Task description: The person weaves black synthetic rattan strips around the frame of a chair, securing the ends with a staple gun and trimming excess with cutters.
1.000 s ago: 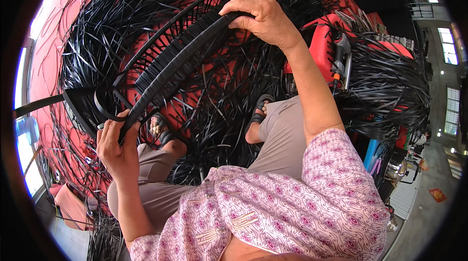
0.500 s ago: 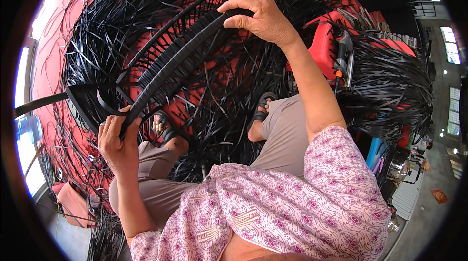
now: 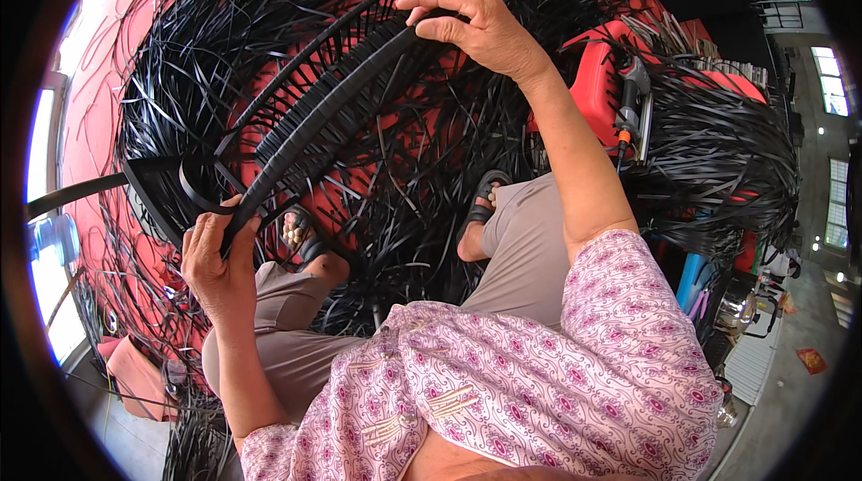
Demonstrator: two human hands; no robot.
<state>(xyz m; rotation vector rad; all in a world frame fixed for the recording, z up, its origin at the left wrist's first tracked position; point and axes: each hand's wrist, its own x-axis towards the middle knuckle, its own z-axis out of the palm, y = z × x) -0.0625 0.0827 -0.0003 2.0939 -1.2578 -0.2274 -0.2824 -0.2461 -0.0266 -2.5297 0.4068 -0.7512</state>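
Bright wndws [image 3: 829,81] R; gray flr [image 3: 795,409], prob. concrete.

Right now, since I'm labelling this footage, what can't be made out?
In the head view:
Curved black frame: partly hidden by right hand.
Left hand: palm turned from camera.
Black band: left end cut by picture's rim.
Red surface: partly under black strips.

Glossy and plastic-looking across the loose, flat black strips [image 3: 171,95]; duller, ridged as if closely wrapped, along the curved black rail [image 3: 334,102]; smooth, shiny moulded plastic on the rounded red seat-like piece [image 3: 593,81]; matt cloth in the plain grey-brown trousers [image 3: 521,229]; thin, creased cloth in the pink-and-white patterned shirt [image 3: 530,382]; reflective metal on the round silver vessel [image 3: 730,308].
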